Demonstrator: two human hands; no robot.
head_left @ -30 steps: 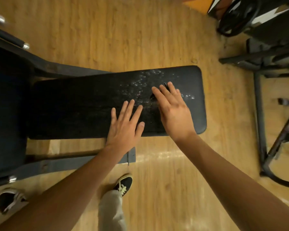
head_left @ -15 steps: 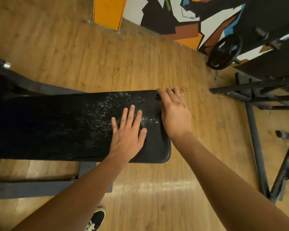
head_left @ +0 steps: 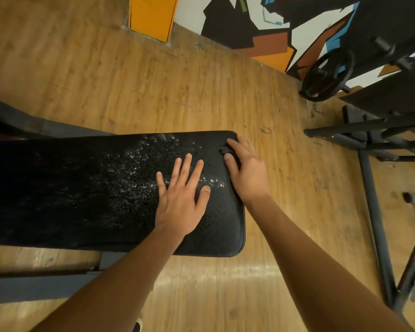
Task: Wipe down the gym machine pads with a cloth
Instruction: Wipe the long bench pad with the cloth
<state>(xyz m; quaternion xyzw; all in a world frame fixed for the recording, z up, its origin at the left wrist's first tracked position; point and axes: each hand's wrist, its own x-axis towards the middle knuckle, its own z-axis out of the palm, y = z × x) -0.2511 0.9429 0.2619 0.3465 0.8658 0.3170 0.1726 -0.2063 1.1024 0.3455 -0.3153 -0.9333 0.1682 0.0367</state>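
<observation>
A long black bench pad runs across the middle of the head view, speckled with shiny droplets toward its right half. My left hand lies flat on the pad near its right end, fingers spread, holding nothing. My right hand rests on the pad's far right corner, partly over the edge. A small dark piece shows between its thumb and forefinger; it looks like a dark cloth, mostly hidden under the hand.
The bench's grey steel base lies on the wooden floor below the pad. A dark metal machine frame stands close on the right, with a weight plate behind it against a painted wall.
My right hand has slid rightward along the pad to its far right corner. My left hand stays flat near the right end. My view has swung right, bringing the wall into sight.
</observation>
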